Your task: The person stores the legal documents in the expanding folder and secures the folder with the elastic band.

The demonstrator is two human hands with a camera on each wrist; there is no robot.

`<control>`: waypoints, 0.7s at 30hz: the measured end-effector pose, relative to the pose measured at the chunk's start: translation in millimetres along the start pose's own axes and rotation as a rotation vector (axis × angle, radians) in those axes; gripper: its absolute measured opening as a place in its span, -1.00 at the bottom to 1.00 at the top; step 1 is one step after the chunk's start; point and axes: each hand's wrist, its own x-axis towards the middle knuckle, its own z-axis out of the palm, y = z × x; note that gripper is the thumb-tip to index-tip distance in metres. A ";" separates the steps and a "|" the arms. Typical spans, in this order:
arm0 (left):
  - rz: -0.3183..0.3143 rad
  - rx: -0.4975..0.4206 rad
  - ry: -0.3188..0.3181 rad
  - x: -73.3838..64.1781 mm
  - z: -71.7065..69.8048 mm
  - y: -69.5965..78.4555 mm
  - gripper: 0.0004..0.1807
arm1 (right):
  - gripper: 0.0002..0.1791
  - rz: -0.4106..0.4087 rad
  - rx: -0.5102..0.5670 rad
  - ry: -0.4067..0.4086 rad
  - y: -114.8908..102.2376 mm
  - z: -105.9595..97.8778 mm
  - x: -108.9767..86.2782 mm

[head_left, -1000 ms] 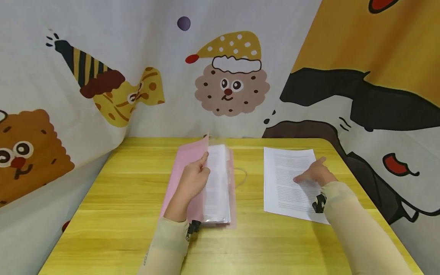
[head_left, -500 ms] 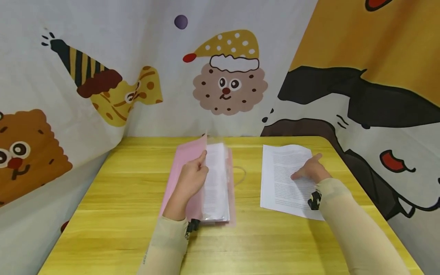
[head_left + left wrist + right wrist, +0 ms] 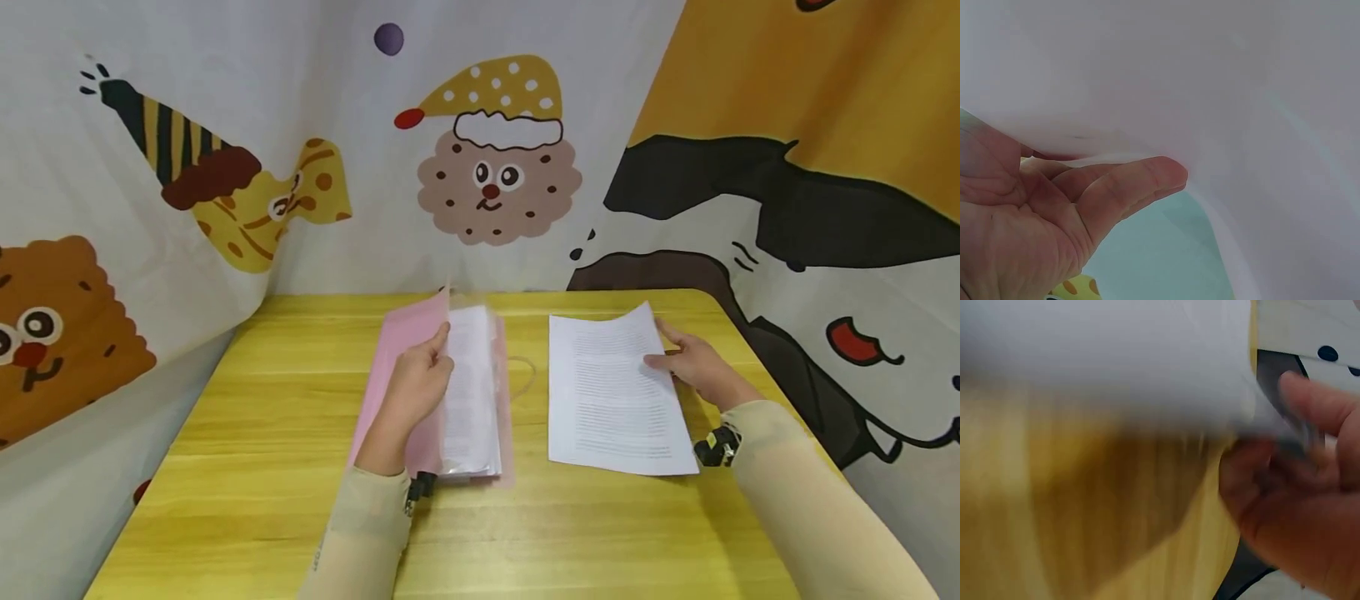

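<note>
A pink document folder [image 3: 401, 342] lies open left of the table's middle. My left hand [image 3: 416, 383] holds its front cover up along the free edge. In the left wrist view that pale cover [image 3: 1147, 75] passes over the fingers [image 3: 1132, 187]. White printed pages [image 3: 471, 392] sit inside the folder. To the right, my right hand [image 3: 701, 367] pinches the right edge of some printed sheets [image 3: 615, 400], thumb on top and fingers beneath. Their far right corner bends upward. The right wrist view is blurred; there the sheets [image 3: 1116, 356] rise over the table beside the right hand [image 3: 1304, 500].
A thin loop of cord [image 3: 531, 375] sticks out from the folder's right side. The wooden table [image 3: 300, 533] ends at a hanging cloth [image 3: 495, 267] printed with cartoon figures. A dark wrist camera [image 3: 716, 446] sits on the right sleeve.
My right hand has gone from resting on the printed sheets to pinching their right edge. The sheets have shifted a little left, with the far corner lifted. My left hand keeps holding the cover.
</note>
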 end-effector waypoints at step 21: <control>-0.014 0.012 -0.076 3.4 19.3 -6.2 -0.34 | 0.00 0.214 0.329 -0.195 -33.3 32.3 -43.1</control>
